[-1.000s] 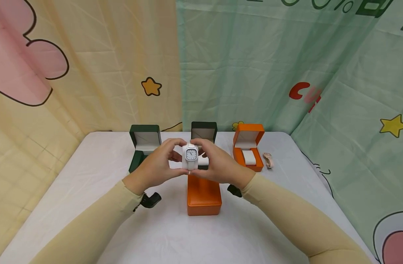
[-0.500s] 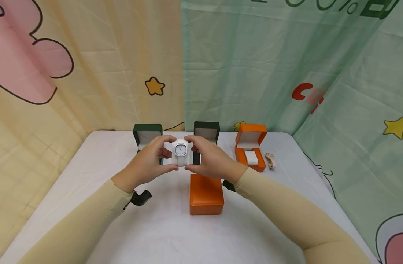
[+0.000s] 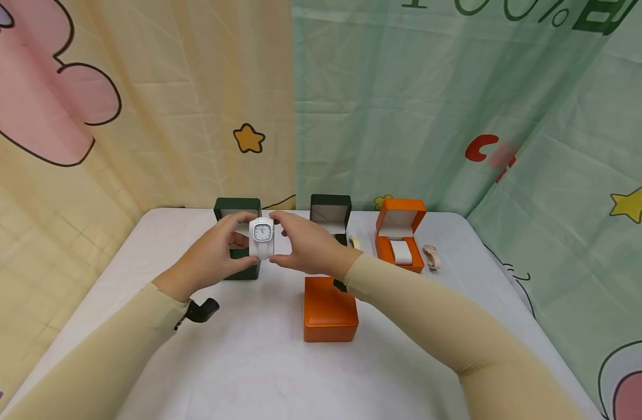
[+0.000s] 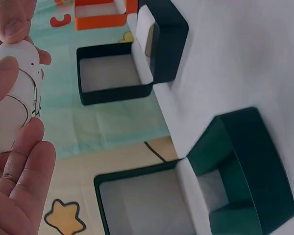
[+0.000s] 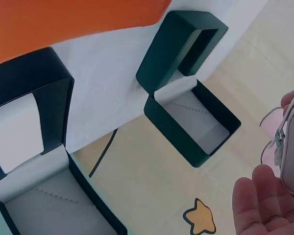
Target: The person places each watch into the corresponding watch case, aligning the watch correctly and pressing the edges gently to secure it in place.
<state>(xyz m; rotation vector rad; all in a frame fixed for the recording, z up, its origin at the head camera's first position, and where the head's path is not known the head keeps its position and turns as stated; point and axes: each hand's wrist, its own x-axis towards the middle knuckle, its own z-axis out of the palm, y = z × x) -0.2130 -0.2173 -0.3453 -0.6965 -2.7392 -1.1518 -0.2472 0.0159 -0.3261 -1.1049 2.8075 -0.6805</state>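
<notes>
1. The white watch [image 3: 262, 232], strapped round a white cushion [image 3: 253, 246], is between both hands.
2. Left hand [image 3: 212, 249] and right hand [image 3: 311, 242] each pinch one side between thumb and fingers.
3. Open green box [image 3: 244, 273], below and beyond the hands: the step seems to be boxing the watch; next calls for lowering it level.
4. Watch lettering is too small to read; the green curtain [image 3: 405, 116] beyond shows a cropped "100%".

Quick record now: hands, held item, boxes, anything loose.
left hand: grips white cushion
right hand: grips white cushion
held: white watch, wrapped around that cushion, in front of green box
green box: open, no cushion visible
dark box: open, white pad inside
far orange box: open, white insert inside
near orange box: closed
loose: pink watch, right of far orange box
</notes>
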